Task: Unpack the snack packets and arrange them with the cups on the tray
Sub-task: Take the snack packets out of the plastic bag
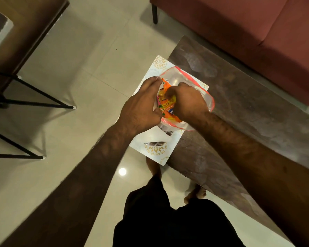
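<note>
A clear plastic bag with a red rim is held above a white tray with gold flower patterns. My left hand grips the bag's near-left edge. My right hand is inside the bag's mouth, fingers closed on an orange and yellow snack packet. The tray lies on the corner of a dark wooden table and overhangs its edge. Both hands and the bag cover the tray's middle, and no cups are visible.
A maroon sofa stands behind the table. Black metal legs of a stand spread over the tiled floor at the left. My bare feet and dark shorts are below, close to the table edge.
</note>
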